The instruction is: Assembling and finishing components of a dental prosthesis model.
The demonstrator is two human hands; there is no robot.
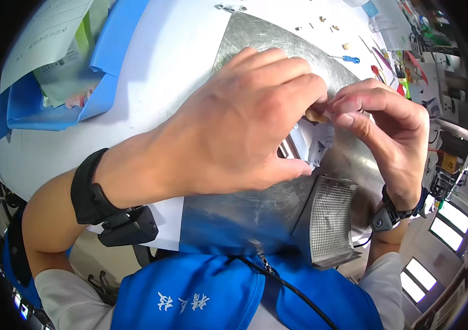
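My left hand [256,118] reaches across the middle, back up. Its thumb and fingers curl around a pale grey moulded part [322,144], mostly covered by the hand. Close on its right, my right hand [390,118] pinches thumb and forefinger together at the part's upper end. Whatever lies between those fingertips is too small or hidden to name. A small tan piece [316,116] shows between the two hands; its kind is unclear. Below the hands, a bent perforated metal sheet [333,220] stands near the table's front edge.
A scratched metal plate [239,212] lies under the hands on the white table [151,71]. At upper left sits a blue bin [99,102] with papers and bags. A blue-handled screwdriver [350,59] and several small metal pieces [323,19] lie at the far right.
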